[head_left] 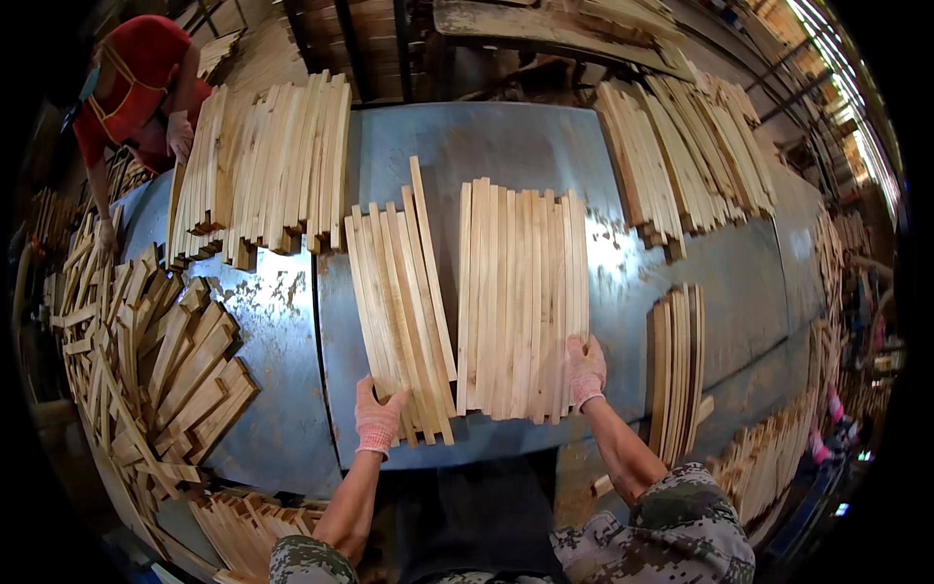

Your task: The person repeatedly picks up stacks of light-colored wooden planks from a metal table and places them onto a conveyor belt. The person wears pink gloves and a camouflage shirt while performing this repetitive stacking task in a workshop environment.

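Note:
Two flat bundles of pale wooden strips lie before me on the metal table (467,136). Gloved, my left hand (377,417) touches the near-left end of the left bundle (394,311), thumb and forefinger apart. One strip (428,263) leans askew along that bundle's right side and sticks out beyond its far end. My right hand (587,372), also gloved, grips the right edge of the squarer right bundle (520,302), thumb on top. Its lower fingers are partly hidden. A narrow gap separates the two bundles.
Stacked strips (277,161) stand at the far left, others (681,156) at the far right. A small stack (678,370) lies right of my right hand. Loose pieces (185,370) heap up at the left. A person in red (141,88) handles wood there.

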Available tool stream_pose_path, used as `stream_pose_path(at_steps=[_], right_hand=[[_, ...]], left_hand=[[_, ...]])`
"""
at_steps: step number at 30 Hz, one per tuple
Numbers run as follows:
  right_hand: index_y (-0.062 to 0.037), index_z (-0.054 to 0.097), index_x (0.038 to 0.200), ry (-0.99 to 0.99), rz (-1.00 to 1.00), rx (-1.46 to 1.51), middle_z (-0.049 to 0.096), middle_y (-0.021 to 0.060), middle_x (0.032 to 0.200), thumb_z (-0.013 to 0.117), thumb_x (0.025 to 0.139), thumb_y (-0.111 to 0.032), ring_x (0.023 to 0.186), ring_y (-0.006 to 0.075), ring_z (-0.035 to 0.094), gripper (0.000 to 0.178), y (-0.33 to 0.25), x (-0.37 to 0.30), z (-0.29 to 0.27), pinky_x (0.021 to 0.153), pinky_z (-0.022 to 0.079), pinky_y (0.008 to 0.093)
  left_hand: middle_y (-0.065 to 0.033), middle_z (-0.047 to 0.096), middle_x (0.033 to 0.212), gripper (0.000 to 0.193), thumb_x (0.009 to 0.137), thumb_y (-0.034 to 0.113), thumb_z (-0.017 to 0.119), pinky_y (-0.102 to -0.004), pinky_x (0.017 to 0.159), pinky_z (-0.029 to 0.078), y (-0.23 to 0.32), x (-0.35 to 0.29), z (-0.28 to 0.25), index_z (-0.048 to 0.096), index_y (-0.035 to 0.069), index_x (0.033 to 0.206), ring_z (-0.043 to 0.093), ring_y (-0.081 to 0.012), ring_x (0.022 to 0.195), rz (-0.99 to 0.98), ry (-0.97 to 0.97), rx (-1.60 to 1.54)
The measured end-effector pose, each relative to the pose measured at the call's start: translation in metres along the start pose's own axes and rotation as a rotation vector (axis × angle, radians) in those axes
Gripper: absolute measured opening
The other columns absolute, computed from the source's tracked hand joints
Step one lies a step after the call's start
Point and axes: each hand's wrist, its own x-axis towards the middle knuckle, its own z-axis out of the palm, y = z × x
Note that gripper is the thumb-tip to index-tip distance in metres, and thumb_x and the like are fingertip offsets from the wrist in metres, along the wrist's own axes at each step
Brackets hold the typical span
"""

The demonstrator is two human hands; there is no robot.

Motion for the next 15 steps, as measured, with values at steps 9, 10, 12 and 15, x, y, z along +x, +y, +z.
stream_pose_path(at_steps=[9,10,12,15], right_hand=[[-0.0044,0.063,0.144,-0.152,0.199,-0.028,0.068,0.0232,0.138,0.063,0.1,-0.059,0.123,0.0399,0.066,0.071,0.141,-0.207,-0.027,0.106,0.049,0.0442],[-0.0022,0.064,0.143,-0.159,0.203,-0.055,0.069,0.0235,0.137,0.061,0.102,-0.058,0.124,0.0391,0.066,0.069,0.146,-0.223,-0.031,0.108,0.048,0.0429],[-0.0013,0.066,0.141,-0.252,0.219,0.013,0.072,0.0227,0.133,0.06,0.103,-0.057,0.124,0.0371,0.067,0.068,0.134,-0.238,-0.045,0.108,0.048,0.0418],[0.0056,0.068,0.134,-0.334,0.289,0.156,0.076,0.0191,0.124,0.054,0.105,-0.062,0.118,0.0292,0.069,0.075,0.138,-0.225,-0.048,0.105,0.049,0.0384]], left_hand=[[-0.0148,0.074,0.099,0.048,0.085,0.023,0.087,-0.0376,0.084,0.056,-0.132,-0.088,-0.108,0.064,-0.001,0.119,0.07,-0.0235,0.09,0.017,-0.213,0.014],[-0.0148,0.074,0.097,0.046,0.085,0.024,0.087,-0.0382,0.082,0.056,-0.138,-0.085,-0.12,0.064,-0.001,0.116,0.069,-0.0233,0.088,0.015,-0.235,0.09],[-0.0154,0.071,0.087,0.044,0.086,0.033,0.084,-0.0413,0.076,0.055,-0.134,-0.081,-0.134,0.066,-0.001,0.107,0.067,-0.027,0.08,0.059,-0.259,0.2],[-0.0162,0.072,0.087,0.047,0.089,0.038,0.081,-0.0441,0.078,0.055,-0.093,-0.069,-0.143,0.068,-0.001,0.11,0.068,-0.0322,0.081,0.134,-0.335,0.429]])
